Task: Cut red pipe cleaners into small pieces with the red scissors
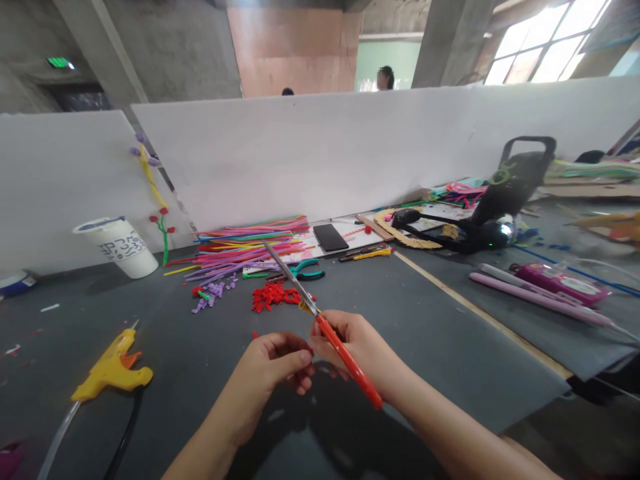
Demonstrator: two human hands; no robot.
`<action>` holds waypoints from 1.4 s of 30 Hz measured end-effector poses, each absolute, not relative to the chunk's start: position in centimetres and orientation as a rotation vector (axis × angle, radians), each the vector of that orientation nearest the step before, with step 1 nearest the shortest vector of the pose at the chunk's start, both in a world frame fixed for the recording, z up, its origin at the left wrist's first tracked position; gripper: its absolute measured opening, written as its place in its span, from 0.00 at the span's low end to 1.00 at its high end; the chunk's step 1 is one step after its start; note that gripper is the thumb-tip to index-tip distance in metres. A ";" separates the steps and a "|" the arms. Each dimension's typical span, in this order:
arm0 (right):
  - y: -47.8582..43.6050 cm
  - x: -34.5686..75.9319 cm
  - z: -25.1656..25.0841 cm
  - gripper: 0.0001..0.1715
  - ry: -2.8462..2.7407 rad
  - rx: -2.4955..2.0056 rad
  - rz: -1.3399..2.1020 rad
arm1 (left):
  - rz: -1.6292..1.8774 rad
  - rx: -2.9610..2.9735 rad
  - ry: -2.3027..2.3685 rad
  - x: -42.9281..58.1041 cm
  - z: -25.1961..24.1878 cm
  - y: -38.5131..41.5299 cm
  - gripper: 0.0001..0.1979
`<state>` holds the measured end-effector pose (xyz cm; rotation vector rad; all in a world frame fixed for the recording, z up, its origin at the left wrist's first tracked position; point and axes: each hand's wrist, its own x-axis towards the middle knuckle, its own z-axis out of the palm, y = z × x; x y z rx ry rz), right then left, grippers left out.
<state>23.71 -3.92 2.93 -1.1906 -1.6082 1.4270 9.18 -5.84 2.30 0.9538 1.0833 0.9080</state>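
One pair of red-handled scissors (350, 363) grasped in right hand (361, 339), toward near edge of table (195, 373), blades aimed at far edge. Left hand (273, 363) just beside, fingers curled; cannot tell whether they pinch anything. Beyond: red clippings (273, 297) heaped; coloured stems (250, 248) along far edge, before white partition (310, 160).

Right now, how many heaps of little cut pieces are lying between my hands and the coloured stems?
2. A red heap lies just beyond your left hand, beside the scissors; a purple heap lies to its left, near the coloured stems. Some pieces may be hidden.
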 end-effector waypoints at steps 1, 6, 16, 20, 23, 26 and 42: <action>-4.0 23.6 2.8 0.03 -1.601 -1.192 1.386 | 0.904 0.926 1.061 9.1 2.2 -5.8 0.06; -4.2 23.3 2.2 0.06 -1.764 -1.162 0.982 | 0.964 0.805 0.886 8.9 2.0 -5.8 0.08; -4.0 23.2 2.5 0.04 -1.611 -1.192 1.174 | 1.118 0.949 1.044 8.8 1.8 -5.3 0.06; -3.9 23.3 2.5 0.04 -1.550 -1.199 1.295 | 1.174 1.036 1.138 8.9 2.1 -5.6 0.06; -3.9 23.2 2.3 0.05 -1.540 -1.186 1.346 | 1.204 1.072 1.184 8.9 2.2 -5.7 0.07; -4.0 23.0 2.1 0.04 -1.531 -1.172 1.333 | 1.196 1.086 1.201 9.0 2.2 -5.7 0.08; -3.6 22.8 1.8 0.06 -1.666 -1.201 1.259 | 1.055 1.156 1.248 9.3 2.6 -5.5 0.04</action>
